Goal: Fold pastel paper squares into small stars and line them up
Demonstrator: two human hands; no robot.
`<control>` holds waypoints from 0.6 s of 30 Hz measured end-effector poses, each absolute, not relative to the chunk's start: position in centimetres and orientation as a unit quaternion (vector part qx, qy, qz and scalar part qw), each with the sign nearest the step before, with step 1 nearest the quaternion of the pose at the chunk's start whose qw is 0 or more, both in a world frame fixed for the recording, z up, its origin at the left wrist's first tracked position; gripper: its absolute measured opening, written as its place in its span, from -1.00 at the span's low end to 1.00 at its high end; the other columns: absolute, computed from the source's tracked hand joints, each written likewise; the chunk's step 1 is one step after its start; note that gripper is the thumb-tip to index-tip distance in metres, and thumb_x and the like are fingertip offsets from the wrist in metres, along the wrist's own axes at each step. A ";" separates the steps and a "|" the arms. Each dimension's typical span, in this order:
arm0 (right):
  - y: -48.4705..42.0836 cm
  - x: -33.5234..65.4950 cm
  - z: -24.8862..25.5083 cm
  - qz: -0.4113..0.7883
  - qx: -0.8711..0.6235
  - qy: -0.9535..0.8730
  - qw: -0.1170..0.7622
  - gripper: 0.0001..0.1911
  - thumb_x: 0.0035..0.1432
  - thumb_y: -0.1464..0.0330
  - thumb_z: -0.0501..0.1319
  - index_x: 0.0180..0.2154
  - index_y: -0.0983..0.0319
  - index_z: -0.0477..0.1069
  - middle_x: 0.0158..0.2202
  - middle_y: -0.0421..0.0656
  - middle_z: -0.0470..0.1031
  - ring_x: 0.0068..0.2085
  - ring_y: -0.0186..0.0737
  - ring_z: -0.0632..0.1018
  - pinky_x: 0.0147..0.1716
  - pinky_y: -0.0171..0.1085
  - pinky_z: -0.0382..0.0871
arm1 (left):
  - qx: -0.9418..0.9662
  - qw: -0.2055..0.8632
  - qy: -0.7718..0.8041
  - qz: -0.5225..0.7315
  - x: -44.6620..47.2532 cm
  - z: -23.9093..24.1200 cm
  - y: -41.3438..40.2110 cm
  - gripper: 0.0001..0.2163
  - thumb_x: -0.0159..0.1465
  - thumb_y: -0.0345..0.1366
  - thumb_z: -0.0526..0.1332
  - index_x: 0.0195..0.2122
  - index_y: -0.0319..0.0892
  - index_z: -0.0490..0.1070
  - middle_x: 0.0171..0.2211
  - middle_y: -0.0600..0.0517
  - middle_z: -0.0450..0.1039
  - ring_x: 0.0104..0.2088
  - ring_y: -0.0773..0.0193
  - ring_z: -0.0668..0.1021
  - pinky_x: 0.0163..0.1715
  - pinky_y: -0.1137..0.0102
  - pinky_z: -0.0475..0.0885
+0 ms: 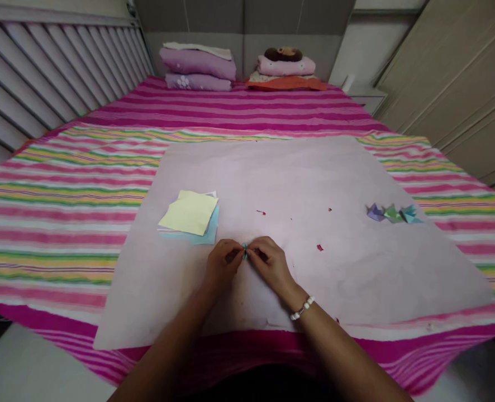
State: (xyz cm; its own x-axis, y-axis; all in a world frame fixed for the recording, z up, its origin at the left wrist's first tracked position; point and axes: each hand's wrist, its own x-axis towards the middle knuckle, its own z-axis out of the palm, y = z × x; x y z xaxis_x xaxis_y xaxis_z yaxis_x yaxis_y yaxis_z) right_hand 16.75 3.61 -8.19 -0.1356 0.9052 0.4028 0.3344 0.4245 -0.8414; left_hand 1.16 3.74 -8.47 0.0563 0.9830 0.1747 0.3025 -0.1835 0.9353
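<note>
My left hand (223, 261) and my right hand (269, 262) meet over a large pale pink sheet (356, 268) spread on the bed. Both pinch a small folded piece of teal paper (244, 251) between their fingertips; most of it is hidden by the fingers. A white bead bracelet (301, 308) is on my right wrist. A stack of square papers (191, 215), yellow on top with light blue beneath, lies just to the upper left of my left hand.
Three small folded paper figures (392, 213), purple, green and blue, sit at the sheet's right side. Tiny red scraps (319, 247) dot the sheet. The striped bedspread (63, 184) covers the bed; folded pillows (197, 67) and blankets (287, 75) are stacked at the far end.
</note>
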 end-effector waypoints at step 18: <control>3.7 16.1 -8.7 0.263 -0.480 -0.701 0.457 -0.83 0.03 0.58 0.10 -0.41 0.19 0.33 -0.37 -0.15 0.38 -0.32 -0.20 0.41 -0.39 -0.28 0.29 | 0.631 0.328 0.535 0.455 1.3 -8.8 4.0 -0.77 0.08 -0.48 0.07 -0.37 -0.18 0.52 -0.24 -0.03 0.41 -0.34 0.30 0.53 -0.52 0.45 0.53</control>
